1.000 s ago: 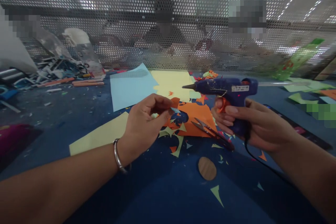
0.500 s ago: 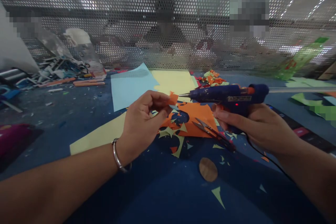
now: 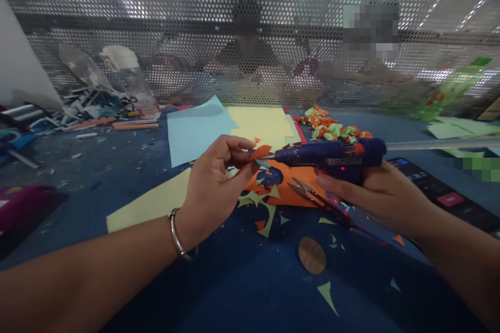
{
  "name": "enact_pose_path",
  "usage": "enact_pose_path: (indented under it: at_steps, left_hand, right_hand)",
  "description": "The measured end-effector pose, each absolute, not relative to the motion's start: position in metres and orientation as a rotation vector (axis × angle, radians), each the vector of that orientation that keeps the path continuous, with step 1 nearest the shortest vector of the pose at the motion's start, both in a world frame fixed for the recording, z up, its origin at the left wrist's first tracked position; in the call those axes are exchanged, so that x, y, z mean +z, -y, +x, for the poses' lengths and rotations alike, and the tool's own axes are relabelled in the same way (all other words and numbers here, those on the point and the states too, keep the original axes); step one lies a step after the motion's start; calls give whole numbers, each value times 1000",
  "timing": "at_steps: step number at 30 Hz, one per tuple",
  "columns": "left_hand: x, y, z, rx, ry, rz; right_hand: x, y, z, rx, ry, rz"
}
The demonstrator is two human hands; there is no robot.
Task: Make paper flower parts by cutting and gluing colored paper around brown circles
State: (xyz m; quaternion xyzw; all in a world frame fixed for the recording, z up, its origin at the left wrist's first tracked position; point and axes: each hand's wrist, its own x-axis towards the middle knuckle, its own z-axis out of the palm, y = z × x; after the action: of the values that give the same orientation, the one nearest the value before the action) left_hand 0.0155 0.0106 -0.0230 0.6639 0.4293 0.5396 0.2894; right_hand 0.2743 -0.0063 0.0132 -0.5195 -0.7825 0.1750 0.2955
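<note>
My right hand is wrapped round the handle of a dark blue hot glue gun, whose small red light is lit and whose clear glue stick juts out at the back. Its metal nozzle meets a small orange and light-blue paper piece. My left hand pinches that paper between thumb and fingers. Below them lies a cut-out orange sheet, with a pair of thread snips across its right edge. A brown oval disc rests on the table nearer me.
Blue paper and yellow paper lie behind my hands, beside curled paper pieces. A phone is at right, a clear bottle at back left, a green bottle at back right. A perforated metal panel stands behind.
The glue gun has moved left and slightly down, so its nozzle now lies against the orange paper. More curled paper pieces and more of the phone show. My left hand keeps its pinch.
</note>
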Motion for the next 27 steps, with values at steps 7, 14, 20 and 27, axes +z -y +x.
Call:
enact_pose_path:
  at_steps: [7,14,20,27]
  left_hand:
    - [-25,-11,16,1446,-1144,1767]
    - [-23,-12,15,1420,-1197,1788]
    - [-21,-10,16,1406,-1211,1773]
    - [-22,-11,16,1399,-1175,1754]
  right_hand:
    - [11,6,275,412,2089,-1432]
    - [10,6,276,496,2077,-1431]
    - [9,6,276,520,2077,-1399]
    - [10,6,276,498,2088,-1382]
